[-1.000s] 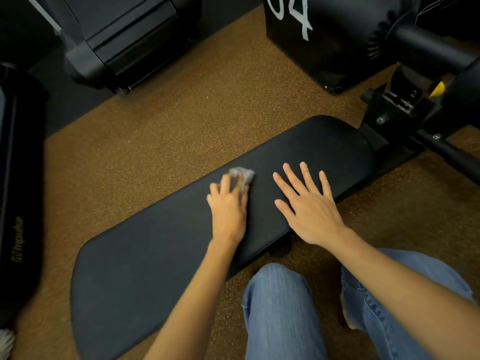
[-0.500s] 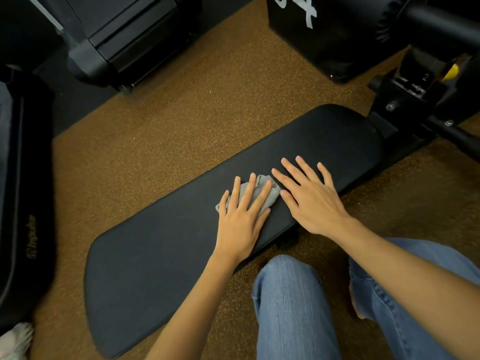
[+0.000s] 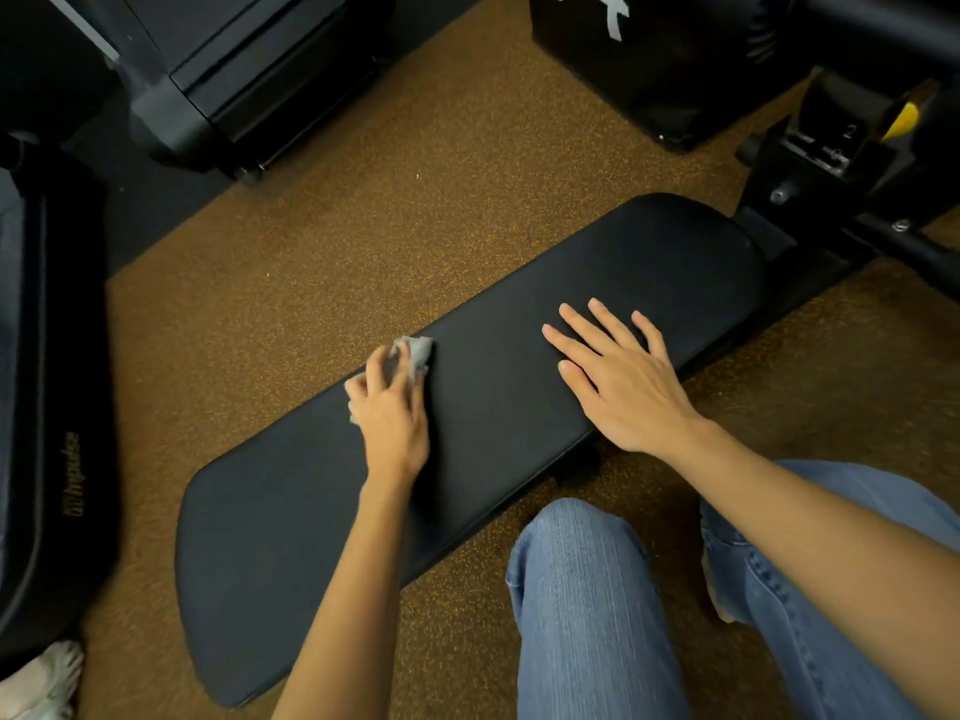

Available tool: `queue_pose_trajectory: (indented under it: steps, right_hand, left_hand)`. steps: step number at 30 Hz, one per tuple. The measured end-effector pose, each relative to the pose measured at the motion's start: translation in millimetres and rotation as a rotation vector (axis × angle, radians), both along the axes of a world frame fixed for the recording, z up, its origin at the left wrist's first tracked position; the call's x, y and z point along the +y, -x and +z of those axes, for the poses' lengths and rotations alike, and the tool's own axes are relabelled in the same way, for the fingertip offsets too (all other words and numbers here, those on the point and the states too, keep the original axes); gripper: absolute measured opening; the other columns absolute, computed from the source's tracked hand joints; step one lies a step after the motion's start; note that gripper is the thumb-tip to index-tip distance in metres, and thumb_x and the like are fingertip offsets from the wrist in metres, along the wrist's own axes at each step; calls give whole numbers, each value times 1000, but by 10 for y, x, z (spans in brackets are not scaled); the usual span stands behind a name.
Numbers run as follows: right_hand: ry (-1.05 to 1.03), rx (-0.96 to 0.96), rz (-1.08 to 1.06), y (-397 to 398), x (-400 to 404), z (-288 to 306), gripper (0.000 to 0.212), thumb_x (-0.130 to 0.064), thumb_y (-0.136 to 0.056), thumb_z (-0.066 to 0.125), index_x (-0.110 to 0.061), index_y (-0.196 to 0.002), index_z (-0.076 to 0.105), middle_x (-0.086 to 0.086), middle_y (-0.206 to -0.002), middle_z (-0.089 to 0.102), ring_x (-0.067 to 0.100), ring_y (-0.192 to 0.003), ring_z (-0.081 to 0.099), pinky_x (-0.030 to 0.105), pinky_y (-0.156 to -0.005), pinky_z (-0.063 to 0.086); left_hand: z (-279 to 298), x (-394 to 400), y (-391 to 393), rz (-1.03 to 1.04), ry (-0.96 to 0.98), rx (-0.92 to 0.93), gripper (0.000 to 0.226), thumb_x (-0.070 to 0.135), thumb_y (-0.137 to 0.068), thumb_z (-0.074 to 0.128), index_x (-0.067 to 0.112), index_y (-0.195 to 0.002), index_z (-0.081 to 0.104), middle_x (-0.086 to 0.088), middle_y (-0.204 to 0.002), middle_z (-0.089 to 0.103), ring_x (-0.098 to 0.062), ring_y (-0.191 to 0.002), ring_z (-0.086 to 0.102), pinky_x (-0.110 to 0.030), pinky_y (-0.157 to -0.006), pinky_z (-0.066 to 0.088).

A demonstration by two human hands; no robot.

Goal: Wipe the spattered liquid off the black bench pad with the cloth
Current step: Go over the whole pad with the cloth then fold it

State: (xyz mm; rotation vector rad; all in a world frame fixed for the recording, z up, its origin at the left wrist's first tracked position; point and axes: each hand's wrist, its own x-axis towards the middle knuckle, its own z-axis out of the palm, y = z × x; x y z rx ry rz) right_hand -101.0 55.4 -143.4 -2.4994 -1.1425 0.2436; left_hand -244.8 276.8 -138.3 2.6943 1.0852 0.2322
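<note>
A crumpled grey cloth is gripped under the left hand at the far edge of the black bench pad, which is steadied by the flat, spread right hand; spatter could be missed, being barely visible on black.

The left hand grips the cloth on the black bench pad; the right hand lies flat.

One black bench pad, one grey cloth, two hands, left and right, two denim-clad legs.
</note>
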Motion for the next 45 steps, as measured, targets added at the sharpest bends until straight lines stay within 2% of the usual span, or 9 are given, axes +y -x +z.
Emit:
queue_pose_trajectory:
  steps: [5,8,15,23,28,32,34,39,45]
  right_hand:
    - [26,-5,-12,43,63,-14,53,-46,-99,17,-35,-150,19,-10,-160,11,19,-149,2,54,-116,3]
    - [83,-50,13,62,67,-47,57,-51,-97,13,-34,-151,8,-7,-162,3,22,-148,-5,56,-115,0]
    - [143,-124,73,151,85,-79,59,-53,-96,19,-38,-151,2,1,-162,-1,32,-147,-6,63,-112,-3]
    - [129,-130,70,160,104,-74,55,-52,-97,20,-45,-149,1,-2,-162,0,29,-148,-4,65,-112,1]
    - [74,-121,273,409,167,-42,49,-44,-100,24,-48,-147,11,-7,-161,4,19,-149,-2,63,-113,1]
    - [56,-93,270,425,230,-21,49,-43,-100,26,-46,-147,14,-9,-161,7,15,-149,0,61,-115,1]
    - [62,-102,270,407,230,-25,49,-44,-100,26,-46,-148,13,-9,-161,8,15,-148,1,60,-115,3]
    - [69,-98,271,418,255,-16,49,-43,-101,25,-46,-148,12,-9,-161,7,15,-148,1,60,-115,3]
    - [54,-93,273,392,223,-17,49,-45,-100,25,-45,-148,13,-9,-161,8,14,-148,2,59,-116,3]
  left_hand:
    - [-86,-859,-77,-253,-36,-18,44,19,-105,43,21,-149,44,-2,-154,35,-26,-113,35,-41,-90,39]
    - [-94,-849,-20,-331,-50,-43,47,24,-105,45,16,-151,41,-1,-154,37,-25,-109,35,-37,-90,39]
    - [26,-145,-94,3,-60,32,43,25,-108,36,18,-150,42,-2,-158,31,-31,-110,36,-39,-96,36]
    - [-110,-1097,481,-328,-50,-50,48,20,-103,49,19,-150,42,6,-153,37,-26,-108,39,-36,-88,46]
    - [0,-472,403,-165,-107,54,46,28,-106,42,26,-152,39,6,-156,35,-23,-103,37,-38,-89,41]
    - [37,-225,336,37,-75,41,45,23,-108,36,25,-153,37,4,-158,33,-28,-106,38,-35,-91,36]
    - [28,-473,369,-14,-54,8,43,19,-106,40,23,-149,44,2,-155,37,-28,-106,40,-40,-90,40]
    - [-101,-999,694,-166,-56,-40,52,13,-99,57,20,-149,45,2,-148,44,-21,-101,41,-33,-79,40]
    - [-33,-233,469,-71,-119,8,44,24,-105,46,21,-149,45,-1,-149,46,-31,-102,43,-44,-85,43]
